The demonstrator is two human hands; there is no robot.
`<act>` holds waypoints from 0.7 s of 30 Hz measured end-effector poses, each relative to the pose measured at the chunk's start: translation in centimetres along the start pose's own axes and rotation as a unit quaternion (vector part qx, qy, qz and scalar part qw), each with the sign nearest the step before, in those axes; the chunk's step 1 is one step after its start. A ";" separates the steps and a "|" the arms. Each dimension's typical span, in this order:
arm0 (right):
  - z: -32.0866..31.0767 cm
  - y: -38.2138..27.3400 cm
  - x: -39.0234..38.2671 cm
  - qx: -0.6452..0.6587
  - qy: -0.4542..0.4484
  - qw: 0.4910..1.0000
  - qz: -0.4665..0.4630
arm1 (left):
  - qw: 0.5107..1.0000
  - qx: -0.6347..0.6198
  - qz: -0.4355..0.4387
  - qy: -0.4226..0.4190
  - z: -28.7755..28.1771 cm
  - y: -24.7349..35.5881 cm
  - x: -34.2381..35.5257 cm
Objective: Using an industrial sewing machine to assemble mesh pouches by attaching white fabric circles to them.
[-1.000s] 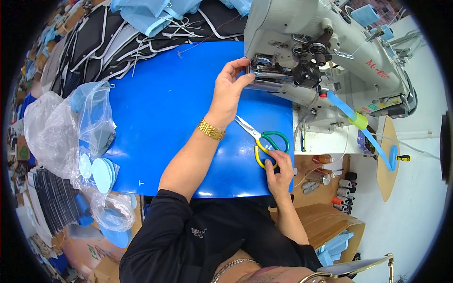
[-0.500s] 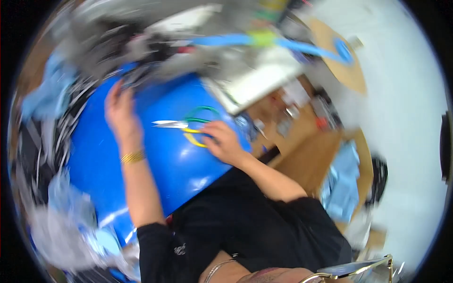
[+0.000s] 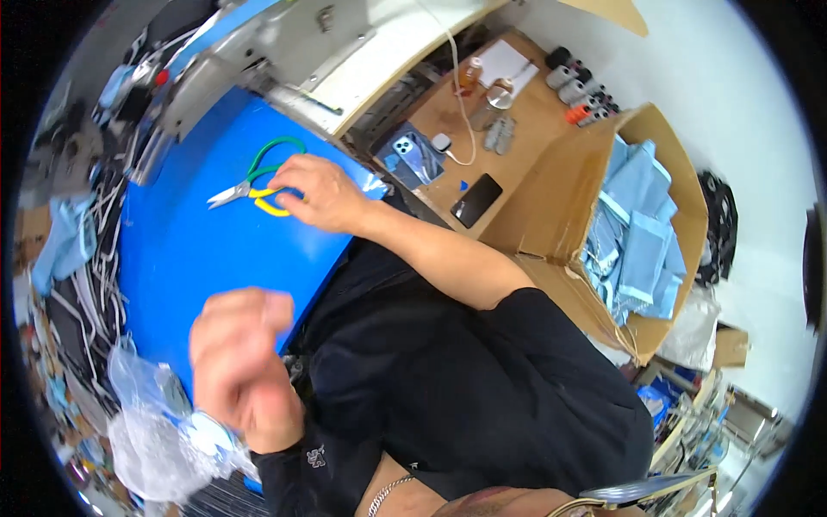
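My right hand (image 3: 320, 194) has its fingers closed on the yellow handle of the scissors (image 3: 243, 189), which lie on the blue work surface (image 3: 181, 250), green handle toward the back and blades pointing left. My left hand (image 3: 245, 362) is raised over the front left of that surface, close to my body, its bent fingers smeared by motion; whether it holds anything is unclear. Clear plastic bags (image 3: 155, 448) and pale blue discs (image 3: 209, 433) lie below it at the left. The sewing machine (image 3: 207, 77) stands at the back, partly cut off by the dark rim.
At the right is a cardboard box (image 3: 538, 215) full of light blue fabric pieces (image 3: 646, 241). A wooden shelf holds a black phone (image 3: 476, 200), a blue phone (image 3: 418, 159) and several thread spools (image 3: 564, 77). Black trimmed pieces (image 3: 86, 319) are heaped along the left.
My left hand has left the machine and come back toward my body. My view has swung, bringing the box and shelf into fuller sight. My right hand stays on the scissors.
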State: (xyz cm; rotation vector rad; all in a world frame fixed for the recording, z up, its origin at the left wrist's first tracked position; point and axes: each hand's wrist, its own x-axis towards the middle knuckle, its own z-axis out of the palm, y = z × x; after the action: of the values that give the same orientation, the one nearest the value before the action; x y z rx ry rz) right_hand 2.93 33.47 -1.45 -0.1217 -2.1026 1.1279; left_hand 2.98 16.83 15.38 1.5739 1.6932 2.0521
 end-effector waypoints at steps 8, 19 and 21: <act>1.0 -0.2 0.5 0.012 -0.001 1.000 -0.013 | 0.974 -0.218 -0.011 0.063 3.6 9.4 3.6; -3.4 -4.2 -1.2 0.069 0.148 0.986 -0.021 | 0.996 0.025 0.073 -0.051 1.2 2.1 0.3; -7.4 -6.3 -2.6 0.072 0.124 0.990 -0.006 | 0.997 0.046 -0.068 0.007 0.7 -2.2 0.0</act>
State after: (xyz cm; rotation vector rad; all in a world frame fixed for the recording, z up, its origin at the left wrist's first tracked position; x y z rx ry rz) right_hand 11.15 33.62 4.40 -0.1715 -1.7961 1.1898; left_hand 2.34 18.23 13.69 1.4271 1.8677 1.9531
